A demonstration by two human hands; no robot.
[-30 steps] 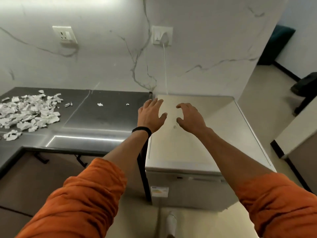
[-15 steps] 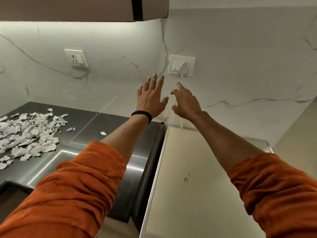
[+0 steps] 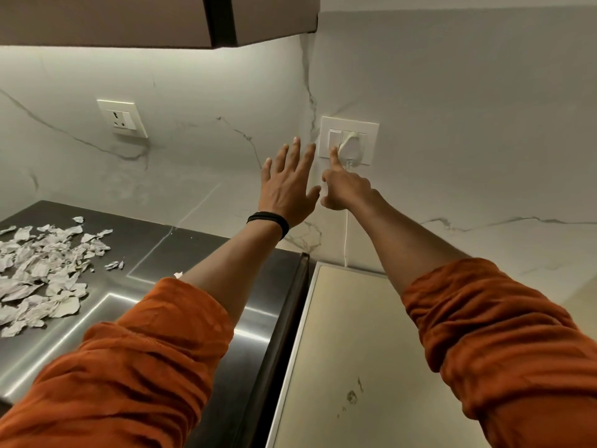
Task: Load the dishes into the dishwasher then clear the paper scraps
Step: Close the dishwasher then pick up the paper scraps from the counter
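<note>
right hand [image 3: 347, 189] fingertip touches the wall switch [image 3: 334, 139]; left hand [image 3: 287, 185] spread.

Seen through one wide-angle camera only, worn on the head. Looked forward and somewhat down, toward the inner corner of the marble wall [image 3: 452, 124], from behind and above both outstretched arms. Stood close to the scene: caught the orange sleeves [image 3: 129, 367] large in the two lower corners, and the left hand [image 3: 287, 185] and right hand [image 3: 344, 189] near the middle, close to the switch plate [image 3: 371, 130]. Took in the underside of the upper cabinet [image 3: 129, 17] along the top edge, the dark counter [image 3: 193, 247] with paper scraps [image 3: 42, 273] at the left, and the pale appliance top [image 3: 355, 334] at the lower right.
</note>
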